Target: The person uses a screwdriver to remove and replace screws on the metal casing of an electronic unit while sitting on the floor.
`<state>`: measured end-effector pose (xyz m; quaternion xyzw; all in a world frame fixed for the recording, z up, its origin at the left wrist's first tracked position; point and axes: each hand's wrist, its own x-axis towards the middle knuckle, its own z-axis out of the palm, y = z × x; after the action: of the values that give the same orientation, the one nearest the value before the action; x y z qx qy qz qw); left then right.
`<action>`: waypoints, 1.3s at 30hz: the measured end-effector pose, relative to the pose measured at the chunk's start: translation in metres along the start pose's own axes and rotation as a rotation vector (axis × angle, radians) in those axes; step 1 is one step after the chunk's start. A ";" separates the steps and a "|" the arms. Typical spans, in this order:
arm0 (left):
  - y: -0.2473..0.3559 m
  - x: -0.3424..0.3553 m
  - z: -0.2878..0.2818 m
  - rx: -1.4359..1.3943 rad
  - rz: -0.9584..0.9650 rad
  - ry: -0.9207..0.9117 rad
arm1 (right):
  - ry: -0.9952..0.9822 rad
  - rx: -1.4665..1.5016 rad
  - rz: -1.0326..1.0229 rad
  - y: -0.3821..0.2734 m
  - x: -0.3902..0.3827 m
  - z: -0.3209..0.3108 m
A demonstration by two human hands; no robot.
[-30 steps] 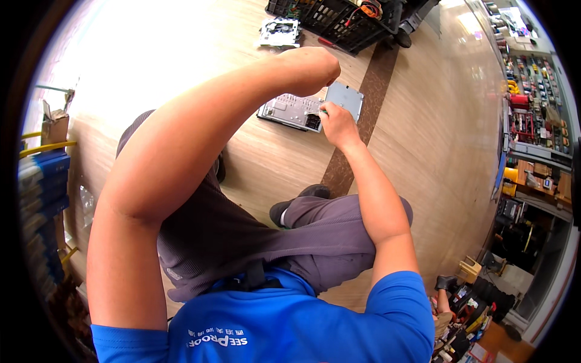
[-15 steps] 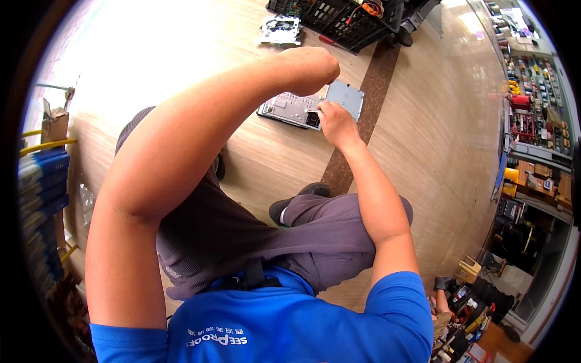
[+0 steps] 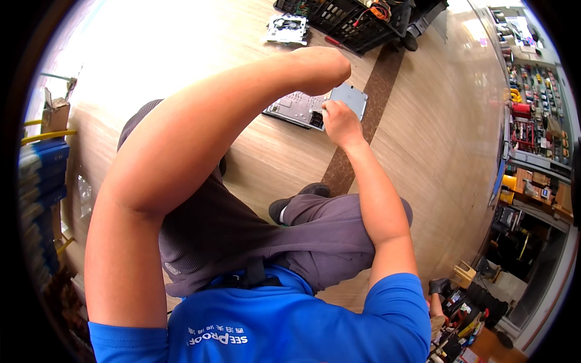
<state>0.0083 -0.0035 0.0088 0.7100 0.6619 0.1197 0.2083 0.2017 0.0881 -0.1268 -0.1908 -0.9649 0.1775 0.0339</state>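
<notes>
The silver unit point(image 3: 292, 108) lies on the floor point(image 3: 430, 127), near edge exposed; the right hand point(image 3: 342, 125) curls at its right end, the left hand point(image 3: 328, 65) arches over its far side, their grips I cannot tell; floor runs wide beyond the brown strip point(image 3: 380, 88)

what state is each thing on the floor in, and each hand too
left hand: curled above the unit, grip hidden
right hand: curled at the unit's right end, grip unclear
silver unit: lying flat, dark opening at its near right corner
blue-grey plate: lying flat by the unit, attachment unclear
white-and-silver mechanism: set down
red tool: lying beside the crate
black crate: open-topped, cables inside
</notes>
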 end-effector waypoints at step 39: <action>0.005 0.003 0.002 0.015 0.003 -0.017 | -0.037 -0.191 0.033 -0.008 -0.001 0.006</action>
<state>0.0138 -0.0011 0.0092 0.7135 0.6599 0.1093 0.2085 0.1987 0.0789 -0.1295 -0.2055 -0.9746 0.0885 -0.0052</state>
